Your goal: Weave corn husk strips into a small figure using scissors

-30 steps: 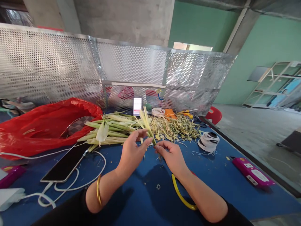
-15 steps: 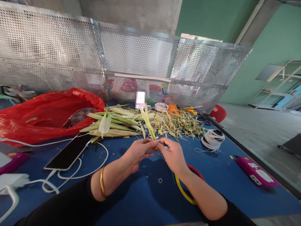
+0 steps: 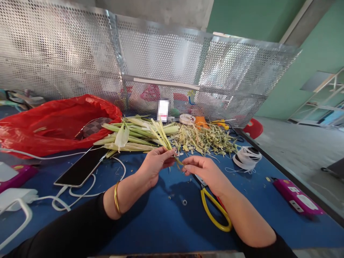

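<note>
My left hand (image 3: 158,163) pinches a small bundle of pale yellow-green plant stalks (image 3: 163,138), which fans out upward from its fingers. At the bundle's thin lower ends, the fingertips of my right hand (image 3: 200,168) are closed together and touch the stems. Beneath my right wrist lies a pair of scissors (image 3: 211,211) with yellow-and-red handles, partly hidden by the forearm. Behind my hands rests a pile of longer green stalks and leaves (image 3: 134,138). To its right is a heap of dry trimmed scraps (image 3: 205,139).
A red plastic bag (image 3: 53,114) and a phone (image 3: 80,166) on a white cable are at left. At right sit a spool of white ribbon (image 3: 247,157) and a purple power strip (image 3: 297,197). A perforated metal screen (image 3: 161,50) stands behind the blue table (image 3: 150,229).
My right hand has slid down and right to the stem ends, apart from my left hand. The bundle now leans further left, and more of the scissors shows.
</note>
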A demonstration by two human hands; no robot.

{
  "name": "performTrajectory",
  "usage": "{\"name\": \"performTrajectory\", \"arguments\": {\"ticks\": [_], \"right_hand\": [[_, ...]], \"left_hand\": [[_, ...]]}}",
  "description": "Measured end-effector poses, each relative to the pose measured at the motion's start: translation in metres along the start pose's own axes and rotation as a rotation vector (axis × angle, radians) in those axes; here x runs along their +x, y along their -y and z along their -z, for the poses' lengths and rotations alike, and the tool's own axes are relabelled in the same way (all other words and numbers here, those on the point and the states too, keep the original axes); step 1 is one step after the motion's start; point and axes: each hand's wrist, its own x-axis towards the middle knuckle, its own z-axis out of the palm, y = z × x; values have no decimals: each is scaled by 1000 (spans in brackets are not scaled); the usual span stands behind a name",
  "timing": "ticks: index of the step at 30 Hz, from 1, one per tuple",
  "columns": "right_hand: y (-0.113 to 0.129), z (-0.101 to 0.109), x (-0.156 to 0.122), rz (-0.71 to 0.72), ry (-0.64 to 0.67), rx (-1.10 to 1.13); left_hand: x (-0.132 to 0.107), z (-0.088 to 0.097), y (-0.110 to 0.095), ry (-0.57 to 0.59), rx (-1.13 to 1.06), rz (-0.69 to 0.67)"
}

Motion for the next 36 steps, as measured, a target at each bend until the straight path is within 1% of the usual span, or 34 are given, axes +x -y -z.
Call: {"name": "performTrajectory", "arguments": {"ticks": [3,7,10,15,18,21,24,27,30,33,36], "right_hand": [[-2,-2,1,24,-39,-55],[-6,-5,1,117,-70,-205],[-7,-4,1,160,-96,-303],[-9,1,1,294,-209,-472],[-7,2,0,331,-244,-512],[-6,2,0,322,-249,-493],[-6,1,1,259,-225,-418],[-6,-1,2,139,-136,-269],[-10,-5,4,68,-56,-140],[-15,-7,6,102,-64,-156],[-17,-8,6,164,-118,-275]], "left_hand": [[-1,-1,-1,21,42,-8],[-5,-3,-3,54,107,20],[-4,-3,-3,62,108,32],[-1,-2,-3,105,184,4],[0,-3,-2,115,268,-43],[0,-3,-2,119,324,-90],[0,-4,-3,98,351,-110],[-1,-5,-4,64,357,-141],[0,-5,0,78,367,-176],[2,-3,7,109,409,-225],[3,0,9,84,491,-287]]}}
